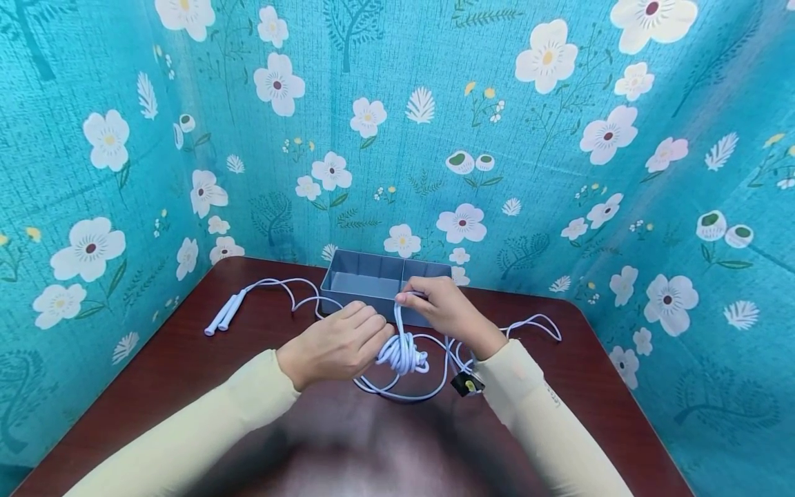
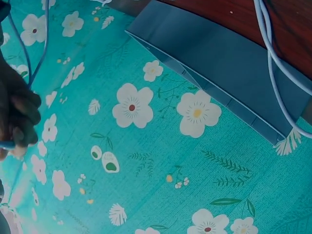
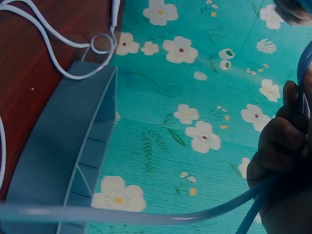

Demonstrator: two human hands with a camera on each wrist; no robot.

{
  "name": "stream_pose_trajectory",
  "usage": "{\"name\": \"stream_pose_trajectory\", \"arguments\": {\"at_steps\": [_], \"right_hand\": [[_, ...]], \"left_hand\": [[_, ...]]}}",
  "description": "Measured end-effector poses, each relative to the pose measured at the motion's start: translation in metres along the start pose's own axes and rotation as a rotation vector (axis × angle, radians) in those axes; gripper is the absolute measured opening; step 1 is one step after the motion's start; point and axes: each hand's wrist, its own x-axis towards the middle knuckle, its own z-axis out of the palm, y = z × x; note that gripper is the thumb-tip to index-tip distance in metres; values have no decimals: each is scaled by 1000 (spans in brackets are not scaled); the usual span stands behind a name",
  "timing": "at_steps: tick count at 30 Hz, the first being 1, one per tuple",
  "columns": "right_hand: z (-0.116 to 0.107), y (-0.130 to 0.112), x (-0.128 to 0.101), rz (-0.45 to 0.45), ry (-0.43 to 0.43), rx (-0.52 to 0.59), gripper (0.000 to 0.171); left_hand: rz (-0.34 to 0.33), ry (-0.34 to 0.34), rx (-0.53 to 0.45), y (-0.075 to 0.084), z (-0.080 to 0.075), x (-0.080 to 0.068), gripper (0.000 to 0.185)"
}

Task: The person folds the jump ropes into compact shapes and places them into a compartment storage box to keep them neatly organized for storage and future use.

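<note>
Pale-blue rope, partly bundled, is gripped by both hands.

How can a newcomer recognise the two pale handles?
Start with the dark red table in the head view. Left of the grey box, two pale handles lie side by side. They are straight and thicker than the looping cord attached to them.

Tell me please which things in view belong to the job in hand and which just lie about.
In the job:
pale cord, bundled, held by left hand and right hand
two handles, seemingly joined to the cord

Apparently lying about, or unclear:
divided box behind the hands
small black item near the cord
</note>
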Motion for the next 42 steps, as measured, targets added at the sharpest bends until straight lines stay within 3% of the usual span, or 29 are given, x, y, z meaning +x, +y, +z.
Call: {"name": "stream_pose_trajectory", "arguments": {"at_steps": [8, 13, 17, 21, 24, 30, 33, 37, 42], "right_hand": [[11, 12, 1, 19, -38, 46, 24], [18, 17, 2, 41, -35, 72, 31], [26, 20, 4, -10, -30, 110, 34], [33, 21, 2, -99, -53, 109, 23], [39, 21, 0, -116, -73, 77, 18], [45, 12, -1, 29, -118, 44, 31], [47, 5, -2, 85, -161, 78, 39], [48, -3, -4, 51, -197, 84, 40], [46, -10, -6, -71, -183, -1, 20]], "left_hand": [[-10, 26, 17, -3, 1, 0, 29], [-88, 25, 5, -6, -1, 3, 29], [-157, 35, 6, -9, -1, 4, 28], [-223, 71, -11, -13, 1, 4, 27], [-269, 86, -33, -16, 3, 3, 28], [-368, 9, 6, -21, 7, -1, 20], [-406, -40, 40, -24, 8, -2, 24], [-421, -62, 84, -28, 12, -5, 26], [-431, -40, 130, -37, 17, -11, 19]]}}
